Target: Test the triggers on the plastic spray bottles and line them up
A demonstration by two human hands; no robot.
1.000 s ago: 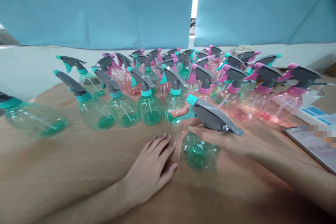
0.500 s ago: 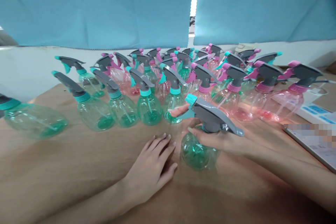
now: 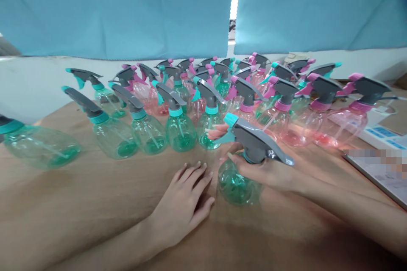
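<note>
My right hand [image 3: 263, 169] grips a green spray bottle [image 3: 238, 184] by its neck, under the grey trigger head [image 3: 254, 137] with a teal nozzle; one finger reaches forward below the nozzle. The bottle stands on the brown table [image 3: 95, 203] in front of me. My left hand [image 3: 184, 203] lies flat on the table just left of the bottle, fingers stretched out, holding nothing.
Several green and pink spray bottles [image 3: 178, 129] stand in rows behind, from the far left to the far right. One green bottle [image 3: 38, 146] lies at the left edge. Papers [image 3: 378, 169] lie at the right. A blue curtain [image 3: 127, 8] hangs behind.
The held bottle and my right hand have shifted slightly left and tilted a little. My left hand has stayed put.
</note>
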